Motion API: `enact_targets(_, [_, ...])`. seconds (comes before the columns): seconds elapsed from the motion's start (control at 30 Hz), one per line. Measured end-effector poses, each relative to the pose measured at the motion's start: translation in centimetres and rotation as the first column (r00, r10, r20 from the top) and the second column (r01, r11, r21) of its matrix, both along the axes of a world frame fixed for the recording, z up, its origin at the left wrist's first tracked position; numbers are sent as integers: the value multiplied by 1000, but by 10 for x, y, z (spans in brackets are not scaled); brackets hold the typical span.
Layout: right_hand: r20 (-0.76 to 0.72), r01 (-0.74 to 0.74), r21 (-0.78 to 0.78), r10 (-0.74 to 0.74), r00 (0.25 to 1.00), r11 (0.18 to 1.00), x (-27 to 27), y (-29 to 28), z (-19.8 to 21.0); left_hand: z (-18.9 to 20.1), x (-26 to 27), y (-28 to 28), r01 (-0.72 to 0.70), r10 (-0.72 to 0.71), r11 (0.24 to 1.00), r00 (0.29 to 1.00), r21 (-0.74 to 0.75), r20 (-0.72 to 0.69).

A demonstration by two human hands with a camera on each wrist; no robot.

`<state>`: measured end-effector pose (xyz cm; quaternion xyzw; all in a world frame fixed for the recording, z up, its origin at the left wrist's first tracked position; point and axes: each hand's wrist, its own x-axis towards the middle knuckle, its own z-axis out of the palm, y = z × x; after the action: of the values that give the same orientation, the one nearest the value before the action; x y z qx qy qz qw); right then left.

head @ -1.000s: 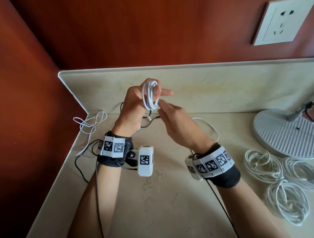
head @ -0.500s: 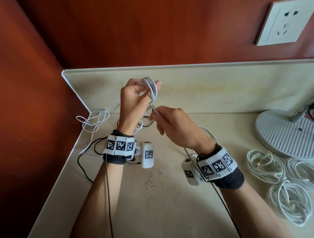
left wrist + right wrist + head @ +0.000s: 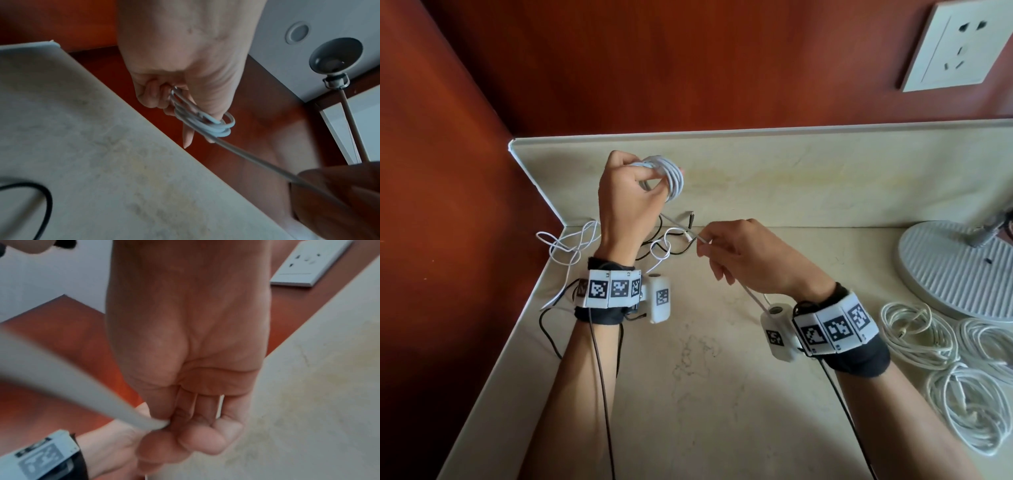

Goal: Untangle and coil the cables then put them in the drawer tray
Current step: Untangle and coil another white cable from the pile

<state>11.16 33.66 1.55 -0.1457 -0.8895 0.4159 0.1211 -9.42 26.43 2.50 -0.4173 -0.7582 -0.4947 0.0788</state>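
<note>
My left hand (image 3: 635,192) is raised near the back ledge and grips a small coil of white cable (image 3: 673,178) wound round its fingers. The left wrist view shows the same coil (image 3: 205,123) looped over curled fingers, with a straight strand running off to the lower right. That loose strand (image 3: 681,228) is pinched by my right hand (image 3: 726,251), lower and to the right; the cable (image 3: 102,404) enters its pinch in the right wrist view. A tangle of white cable (image 3: 568,246) and black cable (image 3: 671,240) lies in the counter's back left corner.
Three coiled white cables (image 3: 914,329) lie at the right, beside a round ribbed lamp base (image 3: 955,270). A wall socket (image 3: 959,44) sits on the red wall above. The beige stone counter (image 3: 705,394) ends against a red side wall on the left.
My right hand has drawn down and to the right, away from the coil, pulling the strand out straight. The left hand has turned so its back faces the head camera.
</note>
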Motion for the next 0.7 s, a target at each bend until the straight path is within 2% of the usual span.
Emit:
enact_targets(0.07, [-50,15,11,-14,999,1000,0,0,0,-3,-4,1,-7,-1,995,996,-97,-88])
enact_targets(0.17, [-132,18,26,-14,991,999,2,0,3,-8,-4,0,83,-116,955,988,-285,-99])
enact_targets(0.27, [-214,27,69,-12,977,997,5,2,7,-7,8,0,249,-317,825,947,-508,-52])
enact_targets(0.33, [-258,55,110,-25,966,992,7,7,8,-1,17,-2,390,-424,695,901,-603,94])
enact_targets(0.4, [-282,94,129,-54,958,987,11,14,10,3,25,-5,577,-496,574,810,-581,314])
enact_targets(0.47, [-308,115,120,-74,949,986,15,20,11,11,31,-11,698,-545,498,714,-515,440])
enact_targets(0.57, [-342,71,29,-57,938,997,20,24,13,26,39,-19,774,-618,482,632,-410,467])
enact_targets(0.7, [-356,-100,-159,38,934,982,23,27,16,31,42,-23,845,-696,460,533,-272,481])
